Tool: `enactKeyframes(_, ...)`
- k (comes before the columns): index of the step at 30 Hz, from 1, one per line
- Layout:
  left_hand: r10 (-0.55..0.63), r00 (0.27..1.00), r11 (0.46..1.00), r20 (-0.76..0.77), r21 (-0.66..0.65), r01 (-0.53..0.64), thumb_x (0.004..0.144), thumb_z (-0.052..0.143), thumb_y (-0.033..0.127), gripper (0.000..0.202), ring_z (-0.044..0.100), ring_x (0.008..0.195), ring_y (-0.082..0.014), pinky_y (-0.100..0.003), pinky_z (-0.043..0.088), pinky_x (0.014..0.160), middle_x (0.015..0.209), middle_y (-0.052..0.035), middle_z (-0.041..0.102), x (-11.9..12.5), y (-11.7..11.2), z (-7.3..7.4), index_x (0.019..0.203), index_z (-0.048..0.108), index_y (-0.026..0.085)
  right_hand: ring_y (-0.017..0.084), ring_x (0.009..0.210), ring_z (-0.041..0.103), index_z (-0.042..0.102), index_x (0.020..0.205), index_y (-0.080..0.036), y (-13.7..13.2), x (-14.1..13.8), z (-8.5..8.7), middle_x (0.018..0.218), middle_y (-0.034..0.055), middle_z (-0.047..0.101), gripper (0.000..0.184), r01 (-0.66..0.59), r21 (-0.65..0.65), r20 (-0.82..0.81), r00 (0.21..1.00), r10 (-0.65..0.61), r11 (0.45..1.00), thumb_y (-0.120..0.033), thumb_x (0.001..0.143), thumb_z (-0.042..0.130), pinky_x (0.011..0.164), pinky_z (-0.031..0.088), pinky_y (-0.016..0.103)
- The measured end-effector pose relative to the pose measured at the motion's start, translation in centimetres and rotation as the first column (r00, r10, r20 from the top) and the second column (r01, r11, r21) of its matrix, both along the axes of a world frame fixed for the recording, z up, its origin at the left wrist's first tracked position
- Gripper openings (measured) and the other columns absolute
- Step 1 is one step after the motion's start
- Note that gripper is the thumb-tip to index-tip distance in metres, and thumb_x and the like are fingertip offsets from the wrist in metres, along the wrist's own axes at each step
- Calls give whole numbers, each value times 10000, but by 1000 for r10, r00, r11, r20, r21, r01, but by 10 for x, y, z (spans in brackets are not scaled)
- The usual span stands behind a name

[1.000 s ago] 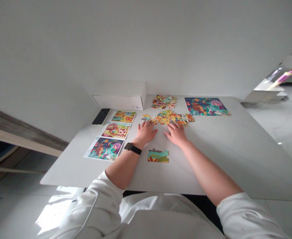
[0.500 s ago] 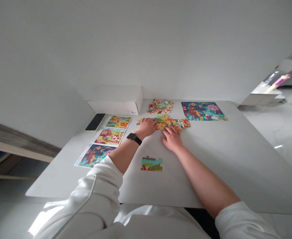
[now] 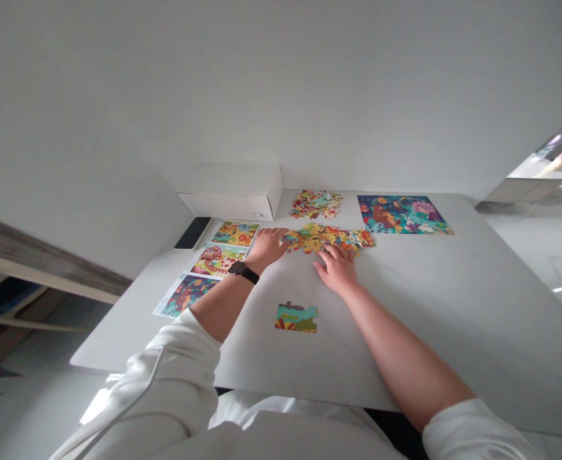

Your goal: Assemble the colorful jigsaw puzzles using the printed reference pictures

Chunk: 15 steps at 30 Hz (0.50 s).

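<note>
A loose pile of yellow and orange jigsaw pieces (image 3: pixel 313 237) lies across the middle of the table. At the pile's left end is my left hand (image 3: pixel 268 248), its fingers stretched forward and touching the outermost pieces; a dark watch is on that wrist. My right hand (image 3: pixel 339 271) rests on the near edge of the same pile with its fingers spread. Both hands look free of any held piece, though what lies under the fingertips is hidden. Nearer to me, a small block of joined puzzle pieces (image 3: pixel 296 317) in teal, green and yellow lies flat.
A second heap of puzzle pieces (image 3: pixel 316 204) sits behind the pile. The finished dark-blue puzzle (image 3: pixel 403 214) lies at the back right. On the left are a reference sheet with three pictures (image 3: pixel 216 260), a phone (image 3: pixel 193 232) and a white box (image 3: pixel 230 195) against the wall.
My left hand has slid left from over the pile to its left end, uncovering some pieces. My right hand stays at the near edge. The whole view has shifted slightly.
</note>
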<state>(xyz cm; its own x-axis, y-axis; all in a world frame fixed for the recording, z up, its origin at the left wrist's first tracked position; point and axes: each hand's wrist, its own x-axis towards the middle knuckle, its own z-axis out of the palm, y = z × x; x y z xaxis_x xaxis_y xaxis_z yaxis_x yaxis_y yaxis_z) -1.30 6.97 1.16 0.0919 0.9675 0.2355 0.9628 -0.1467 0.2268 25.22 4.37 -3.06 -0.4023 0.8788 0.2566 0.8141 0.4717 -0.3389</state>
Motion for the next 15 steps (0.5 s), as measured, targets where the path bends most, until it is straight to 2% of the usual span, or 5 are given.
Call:
enactKeyframes(3,35,999,999,24,-9,-34,969,649,284,484,721,1229,-315,-467,514,1153,1254,-97,808,-4,2,1,1447,695,227,408,1572,454,759,1411,-272,0,0,-2,1624,140,611,397,4,-1,-2,1000,-4,1000,-433,1082,604,1337,153,762)
enactKeyframes(8,47,995,999,83,-3,-47,923,598,151,495,717,1239,-294,-444,546,1119,1306,-104,784,-4,6,2,1400,708,222,407,1575,446,754,1416,-276,0,0,-1,1629,130,609,403,3,-7,-1,1000,-3,1000,-435,1083,591,1337,160,761)
enactKeyframes(12,13,995,1000,98,-7,-12,966,658,275,392,719,1249,-308,-449,552,1122,1334,-119,770,5,14,2,1347,724,216,412,1574,444,754,1417,-283,-1,0,2,1623,132,611,401,5,-22,7,1000,-5,1000,-426,1079,590,1332,171,762)
enactKeyframes(15,-19,995,999,98,-25,22,954,726,354,411,708,1284,-323,-459,548,1135,1368,-131,758,18,22,0,1339,718,211,414,1578,441,748,1431,-285,-1,-1,6,1642,132,591,407,4,-33,19,1000,-4,999,-419,1079,593,1334,179,753)
